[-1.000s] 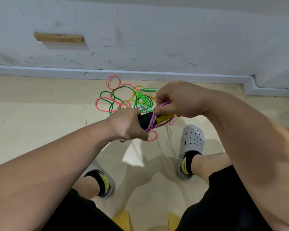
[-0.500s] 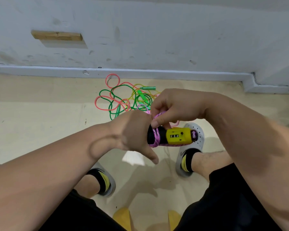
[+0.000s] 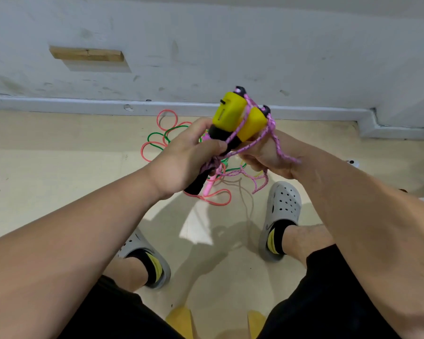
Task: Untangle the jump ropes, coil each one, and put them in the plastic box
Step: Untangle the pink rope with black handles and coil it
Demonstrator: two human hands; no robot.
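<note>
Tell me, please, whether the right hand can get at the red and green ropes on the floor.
Probably not yet: the right hand is tangled in the pink cord it holds, wound round the yellow handles. Nothing covers the red and green ropes.

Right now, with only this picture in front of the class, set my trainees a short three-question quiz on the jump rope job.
1. True or false: the yellow-headed handles lie on the floor.
2. What does the right hand hold? A a green rope; B the pink braided rope; C a wooden block.
3. Fill in: the black grips of the handles are held by the ____ hand.

Key: 1 false; 2 B; 3 left (left hand).
</note>
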